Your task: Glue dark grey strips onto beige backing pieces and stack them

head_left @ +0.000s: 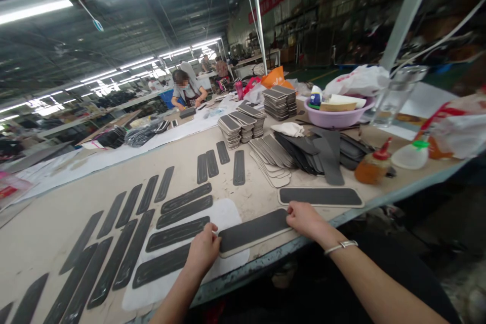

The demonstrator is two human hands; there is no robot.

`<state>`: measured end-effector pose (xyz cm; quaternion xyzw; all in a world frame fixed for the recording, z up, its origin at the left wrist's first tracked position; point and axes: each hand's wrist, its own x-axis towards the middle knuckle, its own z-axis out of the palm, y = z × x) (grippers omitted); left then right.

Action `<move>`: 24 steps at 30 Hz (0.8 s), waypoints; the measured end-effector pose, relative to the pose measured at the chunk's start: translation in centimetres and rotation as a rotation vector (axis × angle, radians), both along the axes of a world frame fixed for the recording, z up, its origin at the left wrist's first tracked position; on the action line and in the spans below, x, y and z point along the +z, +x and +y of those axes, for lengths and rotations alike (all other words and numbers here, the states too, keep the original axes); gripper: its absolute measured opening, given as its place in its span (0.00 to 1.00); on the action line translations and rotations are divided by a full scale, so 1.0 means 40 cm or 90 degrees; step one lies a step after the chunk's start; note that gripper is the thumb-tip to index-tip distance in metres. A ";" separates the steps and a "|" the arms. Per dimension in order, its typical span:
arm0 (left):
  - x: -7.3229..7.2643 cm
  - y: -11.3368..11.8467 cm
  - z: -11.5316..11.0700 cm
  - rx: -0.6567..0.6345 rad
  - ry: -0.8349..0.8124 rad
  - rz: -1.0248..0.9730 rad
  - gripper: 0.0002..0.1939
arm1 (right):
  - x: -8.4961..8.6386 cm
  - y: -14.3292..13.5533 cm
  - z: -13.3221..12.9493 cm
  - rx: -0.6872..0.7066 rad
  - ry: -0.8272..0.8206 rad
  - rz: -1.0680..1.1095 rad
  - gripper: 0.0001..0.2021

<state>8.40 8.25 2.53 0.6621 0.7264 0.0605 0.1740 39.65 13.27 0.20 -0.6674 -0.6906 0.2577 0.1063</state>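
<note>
Both hands pinch a dark strip with a pale border, the left hand (204,250) at one end, the right hand (307,220) at the other, probably so it stays flat and straight. The gripped strip (253,231) lies near the table's front edge (261,260), partly over a white sheet (228,212). Just beyond is a similar bordered strip (321,196). Glossy dark strips (178,233) lie spread out leftward, apparently spaced to keep their wet-looking faces from touching.
</note>
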 end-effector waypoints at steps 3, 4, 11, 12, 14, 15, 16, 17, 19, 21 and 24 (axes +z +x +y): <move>-0.004 -0.001 0.002 0.008 -0.004 -0.002 0.10 | -0.003 0.001 0.002 0.008 -0.002 0.006 0.08; -0.005 -0.002 0.002 0.010 -0.004 -0.003 0.11 | -0.005 0.001 0.003 0.009 -0.004 0.009 0.08; 0.007 -0.008 0.000 -0.004 -0.006 -0.020 0.15 | -0.020 0.004 0.006 0.010 -0.005 0.024 0.07; 0.010 -0.008 -0.003 -0.008 -0.003 -0.021 0.15 | -0.023 0.004 0.006 0.009 -0.006 0.027 0.07; 0.013 -0.009 -0.013 -0.009 0.013 -0.016 0.15 | -0.026 0.005 0.006 0.011 -0.007 0.032 0.07; 0.012 -0.009 -0.020 -0.005 0.024 -0.012 0.14 | -0.027 0.006 0.006 0.012 -0.007 0.033 0.07; 0.009 -0.010 -0.030 -0.003 0.040 -0.008 0.13 | -0.027 0.007 0.006 0.014 -0.008 0.034 0.07; 0.003 -0.011 -0.041 -0.009 0.063 -0.005 0.12 | -0.027 0.007 0.006 0.016 -0.009 0.034 0.07; -0.015 -0.013 -0.068 -0.055 0.127 -0.007 0.10 | -0.027 0.007 0.007 0.018 -0.013 0.036 0.07; -0.040 -0.013 -0.095 -0.130 0.206 -0.005 0.10 | -0.027 0.006 0.008 0.019 -0.016 0.037 0.06; -0.077 -0.008 -0.129 -0.189 0.308 0.019 0.10 | -0.027 0.005 0.009 0.020 -0.018 0.036 0.06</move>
